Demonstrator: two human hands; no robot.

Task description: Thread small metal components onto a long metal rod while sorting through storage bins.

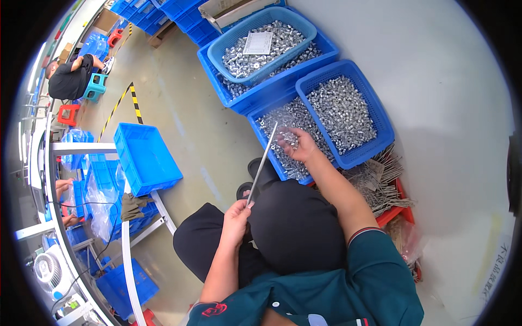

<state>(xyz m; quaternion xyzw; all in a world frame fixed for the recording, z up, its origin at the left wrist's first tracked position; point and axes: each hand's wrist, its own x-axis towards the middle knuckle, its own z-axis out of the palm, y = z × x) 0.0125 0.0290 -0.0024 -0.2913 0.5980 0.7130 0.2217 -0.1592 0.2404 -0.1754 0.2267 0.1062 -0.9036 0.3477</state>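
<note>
The thin metal rod (263, 162) slanted up from the closed left hand (236, 221), while the cupped right hand (302, 146) held small metal pieces (291, 140) over the blue bin (256, 132). Picking pieces seemed underway; the next move likely called for a steady rod.

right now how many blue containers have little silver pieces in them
4: upper basket, upper bin beneath it, lower bin under right hand, lower basket overlapping it; others may be hidden.
</note>
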